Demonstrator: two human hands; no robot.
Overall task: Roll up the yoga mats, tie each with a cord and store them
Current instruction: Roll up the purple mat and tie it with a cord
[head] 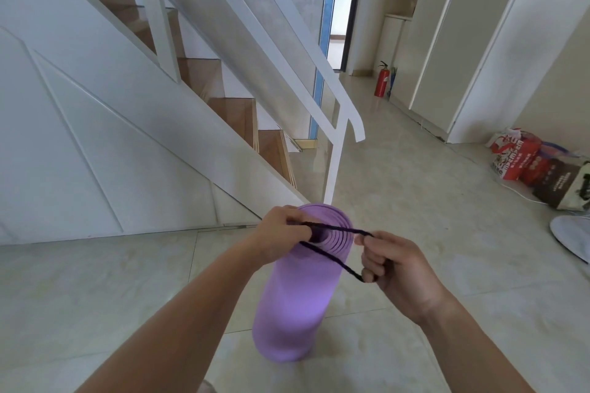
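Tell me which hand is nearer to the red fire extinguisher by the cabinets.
Right. The right hand pinches the dark cord on the side of the purple mat toward the fire extinguisher; the left hand grips the cord at the mat's far side, further from it.

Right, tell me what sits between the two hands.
In the head view, the top end of the upright rolled purple yoga mat, with the dark cord stretched across it from left hand to right hand.

Mat (292,303) upright on floor (415,344), between hands (281,241)
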